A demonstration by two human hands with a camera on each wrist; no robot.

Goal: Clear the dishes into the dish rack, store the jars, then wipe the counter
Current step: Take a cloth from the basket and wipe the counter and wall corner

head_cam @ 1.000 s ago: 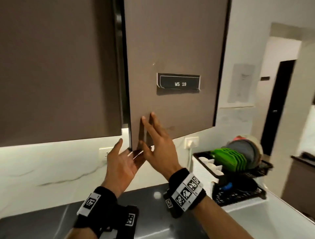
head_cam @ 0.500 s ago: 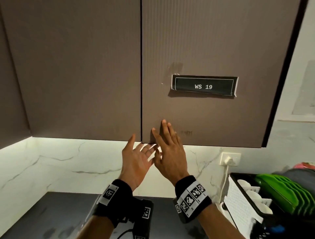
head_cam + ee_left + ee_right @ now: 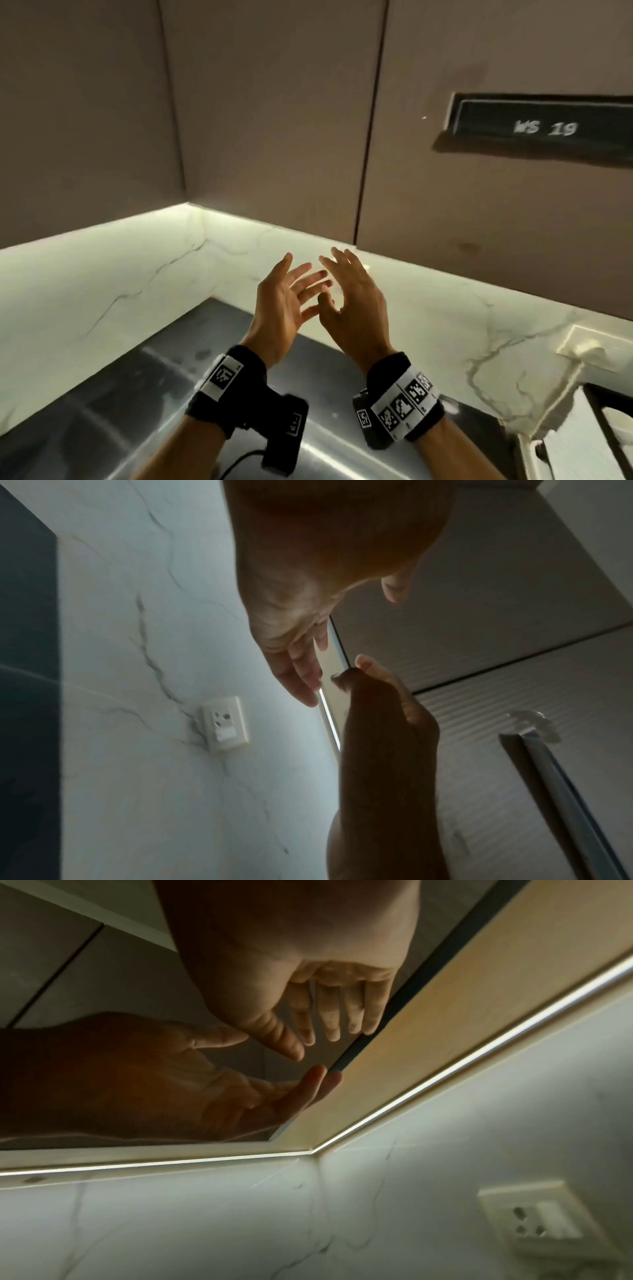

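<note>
Noting both my left hand (image 3: 287, 301) and right hand (image 3: 356, 301) have dropped off the now-closed cupboard door (image 3: 479, 192), fingers loose and empty; jars presumably inside, out of sight; bare counter (image 3: 144, 394) needs wiping.

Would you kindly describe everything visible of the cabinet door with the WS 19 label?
The cabinet door is a flat taupe-brown panel with a fine ribbed texture, apparently laminate, with no handle visible. It looks shut, flush with its neighbour across a thin dark seam. A black label reading WS 19 is stuck on its face. Both open hands are just below its lower edge; contact is unclear.
</note>
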